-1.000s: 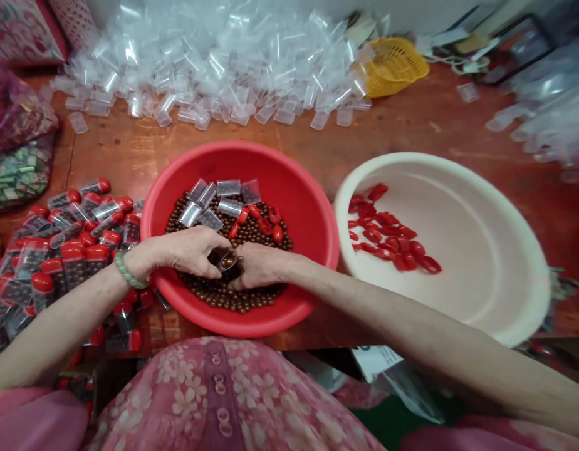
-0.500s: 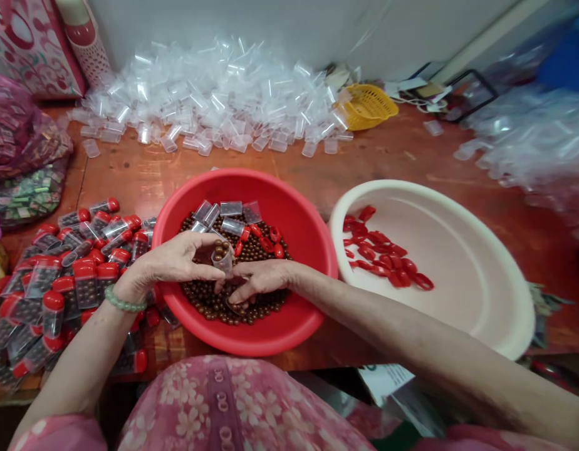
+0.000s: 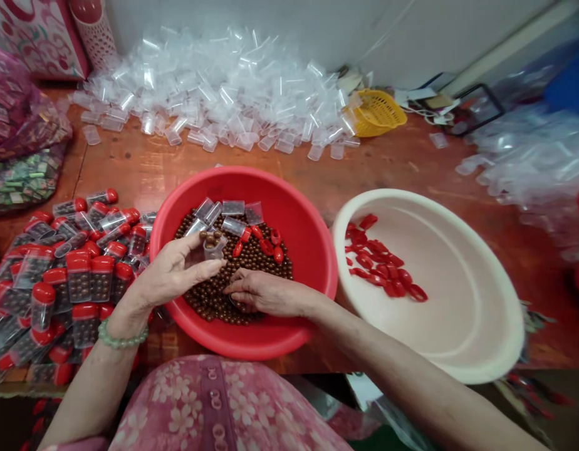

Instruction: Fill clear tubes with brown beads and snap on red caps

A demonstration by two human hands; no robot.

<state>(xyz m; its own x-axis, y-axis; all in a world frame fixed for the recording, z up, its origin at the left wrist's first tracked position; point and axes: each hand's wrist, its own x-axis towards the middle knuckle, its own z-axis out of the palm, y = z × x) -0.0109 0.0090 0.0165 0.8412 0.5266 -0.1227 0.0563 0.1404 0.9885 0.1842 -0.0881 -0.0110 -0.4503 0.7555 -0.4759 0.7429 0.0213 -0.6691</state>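
Note:
My left hand (image 3: 174, 269) grips a small clear plastic container (image 3: 215, 250) between thumb and fingers, above the red basin (image 3: 312, 250). Several brown balls show at the container's mouth. Just right of it, my right hand (image 3: 273, 294) is closed low over the brown balls (image 3: 214, 294) in the basin. A dark curved edge shows beneath its fingertips, but what they hold is mostly hidden. Farther back on the balls lie other clear containers (image 3: 234, 207) and red caps (image 3: 267, 246).
Red-capped, ball-filled containers (image 3: 101, 279) are heaped at left. A white basin (image 3: 459, 300) with red caps stands at right. Clear containers (image 3: 214, 94) are piled along the wall, beside a yellow basket (image 3: 378, 113). More clear plastic (image 3: 538, 144) lies far right.
My left hand and the container have shifted slightly left, away from my right hand. My right fingers have drawn together over the balls. The camera view has shifted a little.

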